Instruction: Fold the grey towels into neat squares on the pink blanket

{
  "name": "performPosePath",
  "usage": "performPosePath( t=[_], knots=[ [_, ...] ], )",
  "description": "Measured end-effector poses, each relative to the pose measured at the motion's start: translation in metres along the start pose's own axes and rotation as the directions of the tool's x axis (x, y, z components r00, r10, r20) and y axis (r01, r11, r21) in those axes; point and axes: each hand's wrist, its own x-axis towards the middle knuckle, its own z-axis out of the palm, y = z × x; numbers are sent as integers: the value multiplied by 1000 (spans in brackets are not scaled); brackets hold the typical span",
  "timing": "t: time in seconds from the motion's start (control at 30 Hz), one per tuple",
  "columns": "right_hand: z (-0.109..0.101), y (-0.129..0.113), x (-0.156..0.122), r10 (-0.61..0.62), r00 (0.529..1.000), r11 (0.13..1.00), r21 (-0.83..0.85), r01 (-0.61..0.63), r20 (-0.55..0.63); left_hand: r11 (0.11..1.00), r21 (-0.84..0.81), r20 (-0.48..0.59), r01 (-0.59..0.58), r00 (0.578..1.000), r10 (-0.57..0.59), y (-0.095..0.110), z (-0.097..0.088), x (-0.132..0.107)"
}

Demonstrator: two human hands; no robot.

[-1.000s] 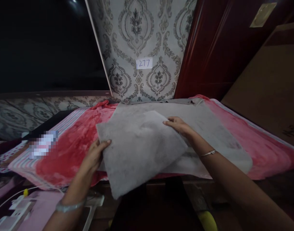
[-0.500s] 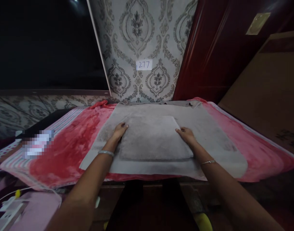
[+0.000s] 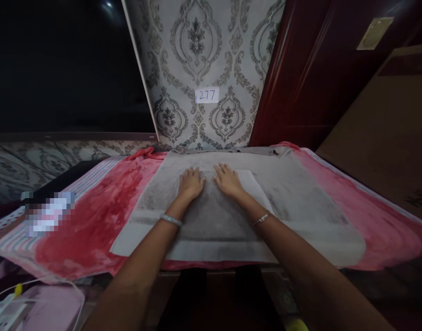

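Observation:
A folded grey towel (image 3: 214,220) lies in the middle of a larger light grey cloth (image 3: 310,202). Flat on the folded towel's far left part rests my left hand (image 3: 191,182), fingers spread. My right hand (image 3: 228,179) also lies palm down near the towel's far edge, a short gap from the left hand, with its fingers stretched out. Neither hand grips anything. Beneath the grey cloth spreads a red and pink blanket (image 3: 86,220) with a striped border.
A large dark screen (image 3: 66,69) stands at the back left. Behind the surface is a patterned wall with a paper label (image 3: 207,95). A dark red door (image 3: 300,82) and a cardboard box (image 3: 386,124) are at right. A white power strip (image 3: 10,310) sits at lower left.
Both hands have left the folded towel's side edges and moved inward and away from me. Their fingers now lie flat on top of it.

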Motion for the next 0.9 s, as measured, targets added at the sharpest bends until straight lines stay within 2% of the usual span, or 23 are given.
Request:
performPosePath(
  t=[0.1,0.2,0.3,0.4,0.53,0.63,0.8,0.9],
  knots=[
    [21,-12,4,-46,995,999,-25,48,86,999,13,-34,-41,999,41,-6,22,-10],
    [36,-8,1,-26,989,999,-29,30,147,977,207,31,-56,998,51,-11,28,-15],
    [35,1,3,-12,980,999,-29,18,198,889,453,138,-70,990,8,-7,23,-15],
    [23,22,5,36,971,998,-67,-21,235,837,539,174,-92,985,-4,-1,17,-16],
    [12,68,-3,260,938,963,-136,-234,228,847,523,186,-96,983,-3,1,16,-16],
    [11,91,-11,357,909,932,-145,-331,217,860,502,180,-95,984,4,-1,18,-15],
    [18,93,-15,361,917,929,-158,-336,172,907,409,107,-97,993,58,-10,24,-13],
    [19,92,-16,358,919,929,-164,-332,164,973,211,-53,-90,993,103,-23,28,-8]
  ],
)
